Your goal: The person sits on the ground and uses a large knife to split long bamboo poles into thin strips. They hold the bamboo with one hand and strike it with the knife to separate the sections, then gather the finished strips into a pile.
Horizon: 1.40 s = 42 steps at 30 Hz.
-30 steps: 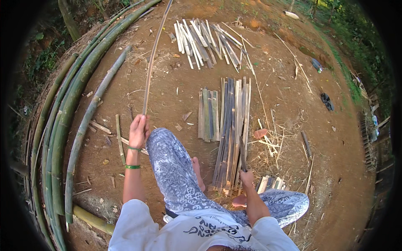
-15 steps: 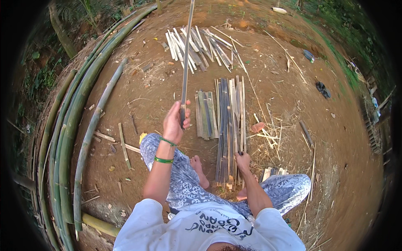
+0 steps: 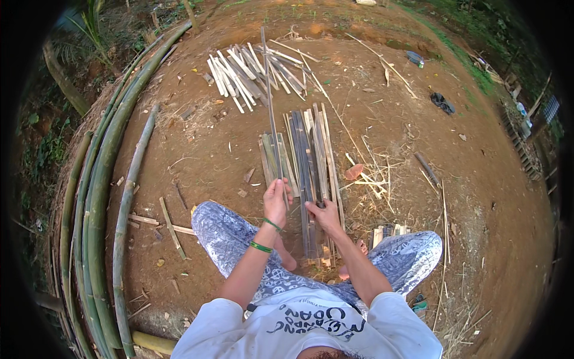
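My left hand [image 3: 277, 201] is closed round the lower part of a long, thin, dark bamboo strip [image 3: 271, 107], which points up and away from me. Green bands circle that wrist. Close by on its right, my right hand [image 3: 323, 214] is closed, with a small dark thing at its fingers that I cannot make out. Under and beyond both hands lies a bundle of long split bamboo strips [image 3: 302, 155], dark and pale, lengthwise on the ground. A shorter greenish bundle of strips [image 3: 267, 152] lies to its left, partly behind the held strip.
Farther off is a loose pile of pale bamboo pieces [image 3: 230, 75]. Long green bamboo poles [image 3: 98, 197] run along the left. Shavings [image 3: 376, 179] and a brown leaf [image 3: 354, 172] lie to the right. A black crumpled thing [image 3: 442, 103] is farther right. My bent knees flank the bundle.
My left hand has come down and right with the strip, whose tip is lower. My right hand has moved left and slightly away from me, closer to the left. The view has shifted somewhat.
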Each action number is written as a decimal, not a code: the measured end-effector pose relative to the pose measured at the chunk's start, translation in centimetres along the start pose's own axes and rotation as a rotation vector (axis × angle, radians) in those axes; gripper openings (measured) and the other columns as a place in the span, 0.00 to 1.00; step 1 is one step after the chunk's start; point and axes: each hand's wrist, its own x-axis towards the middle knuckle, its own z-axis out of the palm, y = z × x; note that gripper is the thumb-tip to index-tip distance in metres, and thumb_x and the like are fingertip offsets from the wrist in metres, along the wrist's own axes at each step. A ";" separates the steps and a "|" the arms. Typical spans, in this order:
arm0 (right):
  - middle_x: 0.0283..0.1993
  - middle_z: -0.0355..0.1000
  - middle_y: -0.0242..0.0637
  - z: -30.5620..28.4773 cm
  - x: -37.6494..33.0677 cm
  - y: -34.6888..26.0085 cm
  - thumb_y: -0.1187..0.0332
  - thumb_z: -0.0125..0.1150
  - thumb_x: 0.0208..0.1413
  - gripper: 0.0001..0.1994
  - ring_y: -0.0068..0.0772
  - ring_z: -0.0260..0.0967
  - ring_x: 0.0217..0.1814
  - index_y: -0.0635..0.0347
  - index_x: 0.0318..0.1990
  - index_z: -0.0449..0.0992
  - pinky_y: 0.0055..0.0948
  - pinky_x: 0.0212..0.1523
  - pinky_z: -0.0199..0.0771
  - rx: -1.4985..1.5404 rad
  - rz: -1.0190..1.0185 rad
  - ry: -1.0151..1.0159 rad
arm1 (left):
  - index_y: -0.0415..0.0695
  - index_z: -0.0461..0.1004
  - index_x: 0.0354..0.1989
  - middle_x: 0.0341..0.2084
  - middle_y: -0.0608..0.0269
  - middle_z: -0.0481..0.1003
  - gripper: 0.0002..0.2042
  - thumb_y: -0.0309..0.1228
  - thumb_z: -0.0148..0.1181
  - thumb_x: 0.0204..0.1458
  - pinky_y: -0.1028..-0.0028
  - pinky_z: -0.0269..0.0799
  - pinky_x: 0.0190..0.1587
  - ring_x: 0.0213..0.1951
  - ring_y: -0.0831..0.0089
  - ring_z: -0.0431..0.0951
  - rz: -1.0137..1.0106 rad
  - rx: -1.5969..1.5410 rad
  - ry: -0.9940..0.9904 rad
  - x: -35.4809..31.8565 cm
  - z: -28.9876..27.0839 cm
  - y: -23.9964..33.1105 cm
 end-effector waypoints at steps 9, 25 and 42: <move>0.27 0.75 0.31 2.3 -1.6 -2.5 0.69 0.70 0.53 0.09 0.16 0.67 0.25 0.61 0.32 0.75 0.20 0.27 0.65 0.191 -0.153 -0.053 | 0.41 0.75 0.49 0.28 0.73 0.72 0.15 0.40 0.51 0.67 0.80 0.66 0.36 0.32 0.84 0.68 0.079 -0.045 0.051 0.5 3.0 -2.9; 0.24 0.72 0.28 -6.1 -6.5 -14.5 0.76 0.68 0.48 0.07 0.19 0.68 0.24 0.57 0.28 0.73 0.23 0.30 0.68 0.120 -0.316 -0.034 | 0.53 0.60 0.69 0.61 0.52 0.65 0.36 0.42 0.66 0.49 0.49 0.55 0.69 0.64 0.52 0.62 1.165 1.668 -0.523 7.0 0.4 18.8; 0.17 0.66 0.28 -13.7 -0.5 -17.0 0.62 0.67 0.57 0.13 0.18 0.59 0.17 0.61 0.30 0.75 0.29 0.18 0.56 -0.431 -0.625 0.593 | 0.45 0.65 0.26 0.15 0.73 0.63 0.18 0.41 0.49 0.67 0.74 0.60 0.20 0.17 0.81 0.62 -0.043 0.852 -0.647 -3.1 1.9 14.7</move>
